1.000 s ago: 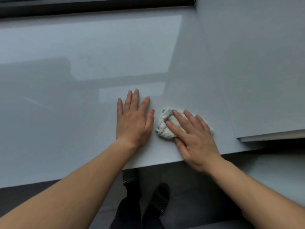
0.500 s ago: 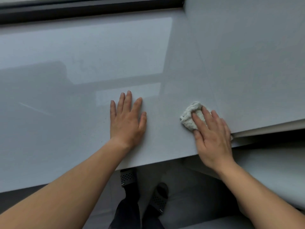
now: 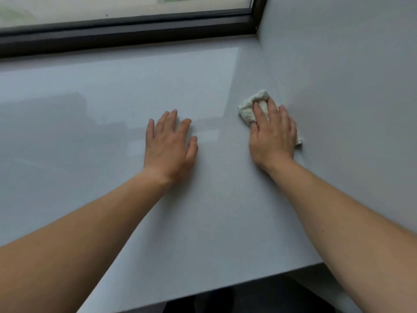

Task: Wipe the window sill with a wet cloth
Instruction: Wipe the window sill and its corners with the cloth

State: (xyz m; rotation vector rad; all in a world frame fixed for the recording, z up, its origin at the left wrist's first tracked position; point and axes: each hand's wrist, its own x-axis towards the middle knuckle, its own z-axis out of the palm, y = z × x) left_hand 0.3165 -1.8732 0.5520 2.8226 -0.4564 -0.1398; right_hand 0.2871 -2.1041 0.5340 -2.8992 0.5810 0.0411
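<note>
**Cloth pushed into the corner by the side wall**

Since 1 second ago the right hand (image 3: 272, 136) has carried the cloth (image 3: 250, 108) away from the left hand (image 3: 168, 141), to the right and deeper toward the window, so it now sits against the foot of the side wall (image 3: 349, 86). The 2 hands, then almost touching, are now well apart. The dark window frame (image 3: 126, 32) and a strip of glass have come into view.

The right hand presses flat on the crumpled white cloth, fingers curled lightly over it. The left hand lies palm down on the sill (image 3: 112, 109), fingers open and spread, holding nothing.

No writing or labels show. The sill is smooth, glossy pale grey and mirrors the window's light; the wall is plain grey.
</note>
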